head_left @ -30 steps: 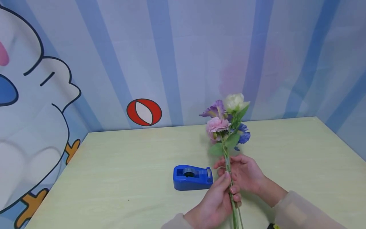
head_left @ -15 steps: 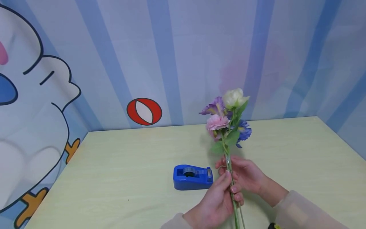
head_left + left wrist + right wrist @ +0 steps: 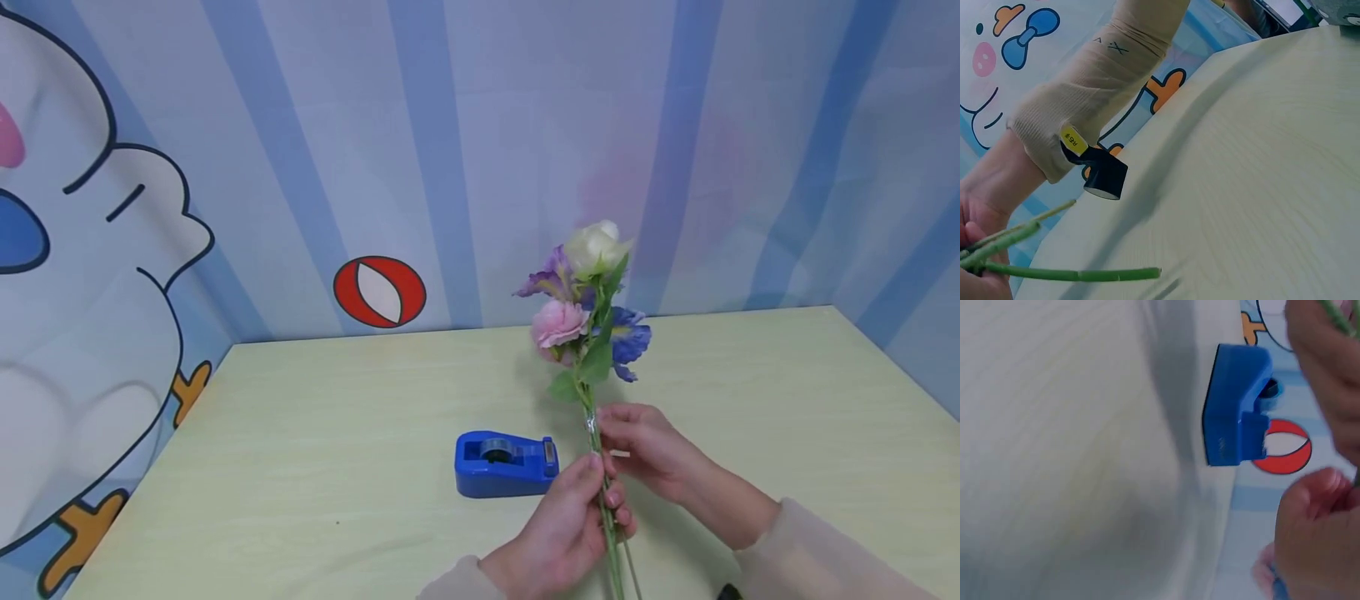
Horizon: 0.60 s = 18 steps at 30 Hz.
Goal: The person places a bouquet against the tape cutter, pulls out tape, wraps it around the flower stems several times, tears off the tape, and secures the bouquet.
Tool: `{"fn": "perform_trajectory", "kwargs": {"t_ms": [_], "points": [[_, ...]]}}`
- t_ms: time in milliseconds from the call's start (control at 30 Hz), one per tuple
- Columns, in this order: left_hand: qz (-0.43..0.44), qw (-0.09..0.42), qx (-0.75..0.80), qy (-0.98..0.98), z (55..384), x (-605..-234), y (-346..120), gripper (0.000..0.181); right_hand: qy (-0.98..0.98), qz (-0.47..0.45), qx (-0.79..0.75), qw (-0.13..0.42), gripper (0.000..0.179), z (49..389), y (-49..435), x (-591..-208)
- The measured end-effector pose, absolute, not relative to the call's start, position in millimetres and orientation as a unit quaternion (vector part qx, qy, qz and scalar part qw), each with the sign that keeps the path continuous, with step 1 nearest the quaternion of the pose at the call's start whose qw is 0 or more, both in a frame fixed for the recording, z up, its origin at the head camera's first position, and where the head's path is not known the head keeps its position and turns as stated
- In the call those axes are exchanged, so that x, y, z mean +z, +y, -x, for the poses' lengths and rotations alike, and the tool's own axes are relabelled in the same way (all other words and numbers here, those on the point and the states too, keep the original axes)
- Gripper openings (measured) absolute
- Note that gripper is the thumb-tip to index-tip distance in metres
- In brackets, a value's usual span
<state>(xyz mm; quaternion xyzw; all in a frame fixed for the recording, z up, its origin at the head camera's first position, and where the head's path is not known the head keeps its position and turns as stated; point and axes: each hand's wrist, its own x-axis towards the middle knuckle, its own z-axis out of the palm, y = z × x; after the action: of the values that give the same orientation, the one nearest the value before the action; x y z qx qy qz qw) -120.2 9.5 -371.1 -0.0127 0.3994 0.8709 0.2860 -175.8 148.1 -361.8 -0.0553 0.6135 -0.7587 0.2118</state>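
A bouquet of flowers point(image 3: 596, 333) in white, pink, purple and blue stands tilted over the table in the head view. My left hand point(image 3: 558, 529) grips its green stems, thumb along the front and fingers curled round them. Just above, my right hand point(image 3: 656, 450) pinches the stems at a shiny band of clear tape point(image 3: 591, 419). Its fingers look curled in the right wrist view, where the blossoms are blurred. Cut stem ends point(image 3: 1085, 274) stick out past a hand in the left wrist view. A blue tape dispenser point(image 3: 506, 465) stands left of the hands.
The pale table point(image 3: 300, 450) reaches back to a blue striped backdrop point(image 3: 510, 167) with cartoon prints. A black wrist camera point(image 3: 1107, 178) sits by a beige sleeve point(image 3: 1085, 94) in the left wrist view.
My right hand's fingers have come from behind the stems round to their right side, at the tape. The bouquet's blossoms have shifted slightly up and left. My left hand keeps its grip.
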Motion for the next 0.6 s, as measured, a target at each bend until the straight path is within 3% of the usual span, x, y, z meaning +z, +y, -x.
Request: {"fn": "perform_trajectory", "kwargs": {"t_ms": [133, 233, 600], "points": [[0.027, 0.266, 0.865, 0.424, 121, -371, 12, 0.025, 0.698, -0.003, -0.704, 0.13, 0.019, 170, 139, -353], [0.034, 0.253, 0.86, 0.442, 122, -369, 13, 0.025, 0.716, -0.011, -0.69, 0.1, 0.021, 166, 136, -349], [0.042, 0.229, 0.852, 0.47, 119, -366, 15, 0.024, 0.687, 0.001, -0.711, 0.147, 0.025, 161, 140, -344]]}}
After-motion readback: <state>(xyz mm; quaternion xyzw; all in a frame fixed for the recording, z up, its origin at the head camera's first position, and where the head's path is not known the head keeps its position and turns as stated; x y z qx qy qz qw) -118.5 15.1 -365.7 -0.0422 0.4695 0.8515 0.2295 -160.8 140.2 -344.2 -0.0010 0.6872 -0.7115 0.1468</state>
